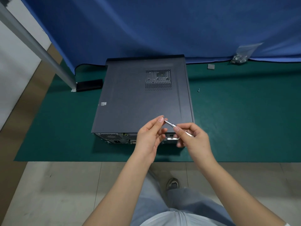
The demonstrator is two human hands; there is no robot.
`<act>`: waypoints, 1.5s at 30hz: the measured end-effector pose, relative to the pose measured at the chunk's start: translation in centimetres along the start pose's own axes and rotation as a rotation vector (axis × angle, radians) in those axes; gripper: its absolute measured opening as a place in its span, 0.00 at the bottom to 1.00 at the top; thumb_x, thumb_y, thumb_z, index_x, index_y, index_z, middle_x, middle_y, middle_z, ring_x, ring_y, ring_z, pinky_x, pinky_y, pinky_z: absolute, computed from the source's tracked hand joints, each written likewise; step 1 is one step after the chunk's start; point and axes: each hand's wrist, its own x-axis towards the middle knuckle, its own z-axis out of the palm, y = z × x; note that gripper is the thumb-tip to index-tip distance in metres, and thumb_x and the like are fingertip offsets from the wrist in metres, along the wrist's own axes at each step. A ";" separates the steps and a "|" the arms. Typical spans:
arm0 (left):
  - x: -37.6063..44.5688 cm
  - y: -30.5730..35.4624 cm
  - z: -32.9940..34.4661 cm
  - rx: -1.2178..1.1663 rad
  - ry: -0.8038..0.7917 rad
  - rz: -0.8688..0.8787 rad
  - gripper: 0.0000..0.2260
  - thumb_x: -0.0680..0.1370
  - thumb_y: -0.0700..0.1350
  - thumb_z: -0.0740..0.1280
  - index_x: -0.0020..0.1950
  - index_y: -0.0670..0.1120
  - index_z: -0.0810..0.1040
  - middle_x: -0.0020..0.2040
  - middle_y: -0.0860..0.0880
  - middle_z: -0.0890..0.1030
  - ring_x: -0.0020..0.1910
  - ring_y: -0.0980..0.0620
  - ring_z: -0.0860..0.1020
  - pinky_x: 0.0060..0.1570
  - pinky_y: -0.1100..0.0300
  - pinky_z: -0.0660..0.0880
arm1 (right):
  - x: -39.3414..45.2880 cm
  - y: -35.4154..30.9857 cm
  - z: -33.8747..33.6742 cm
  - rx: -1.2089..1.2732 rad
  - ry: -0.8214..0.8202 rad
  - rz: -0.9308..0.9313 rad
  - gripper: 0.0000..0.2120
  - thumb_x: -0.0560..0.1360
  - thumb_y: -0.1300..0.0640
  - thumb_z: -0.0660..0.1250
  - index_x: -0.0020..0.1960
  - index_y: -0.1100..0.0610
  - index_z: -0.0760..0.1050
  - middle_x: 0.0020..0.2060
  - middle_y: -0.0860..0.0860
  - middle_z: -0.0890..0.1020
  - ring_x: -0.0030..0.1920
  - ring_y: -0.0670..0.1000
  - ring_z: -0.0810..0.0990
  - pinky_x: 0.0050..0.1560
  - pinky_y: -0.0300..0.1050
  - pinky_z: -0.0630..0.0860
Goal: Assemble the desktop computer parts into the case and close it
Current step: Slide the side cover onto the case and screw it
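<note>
Both hands are up in front of me, over the near edge of the computer case [141, 98]. My right hand [193, 139] has its fingers curled round a slim silver screwdriver [175, 127], thumb pressed on the shaft, the tip angled up and to the left. My left hand [149, 136] meets that tip with thumb and forefinger pinched together; whether a screw or bit sits between them I cannot tell, it is too small and covered by the fingertips. The rear of the screwdriver's handle is buried in my right palm.

The case lies flat on its side on the green mat [236, 119], its dark grey side panel on and facing up, with a perforated vent patch [158, 80] toward the far right of the panel. The rear panel faces me; I see the power supply grille and a socket at the left, but my hands block most of the right half.

Further out, one small screw [198, 90] lies on the mat to the right of the case, well apart from it. Beyond it sit a small grey square pad [211, 66] and a clear bag of hardware [242, 54] against the blue cloth [162, 26]; the contents are blurred. A black object [89, 85] lies left of the case, partly behind a metal pole [35, 44].
</note>
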 end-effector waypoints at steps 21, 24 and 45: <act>0.3 -5.3 1.6 0.455 -0.028 -0.163 0.04 0.75 0.46 0.70 0.42 0.49 0.85 0.43 0.53 0.85 0.31 0.57 0.71 0.28 0.66 0.70 | -2.8 5.1 -2.5 -0.411 -0.085 0.281 0.06 0.78 0.58 0.65 0.43 0.55 0.77 0.33 0.49 0.83 0.31 0.51 0.82 0.21 0.39 0.69; 0.6 -5.8 2.0 0.440 -0.035 -0.206 0.04 0.76 0.46 0.70 0.44 0.48 0.84 0.44 0.54 0.85 0.29 0.59 0.71 0.30 0.65 0.70 | -2.7 5.2 -2.9 -0.411 -0.021 0.295 0.06 0.77 0.57 0.67 0.41 0.56 0.77 0.34 0.53 0.83 0.30 0.52 0.82 0.21 0.39 0.69; 1.6 -6.6 3.0 0.303 -0.065 -0.332 0.06 0.78 0.47 0.68 0.52 0.47 0.82 0.46 0.55 0.85 0.32 0.60 0.72 0.33 0.68 0.71 | -1.5 4.7 -4.2 -0.462 0.051 0.295 0.11 0.73 0.54 0.72 0.40 0.59 0.73 0.28 0.52 0.78 0.25 0.49 0.79 0.18 0.33 0.64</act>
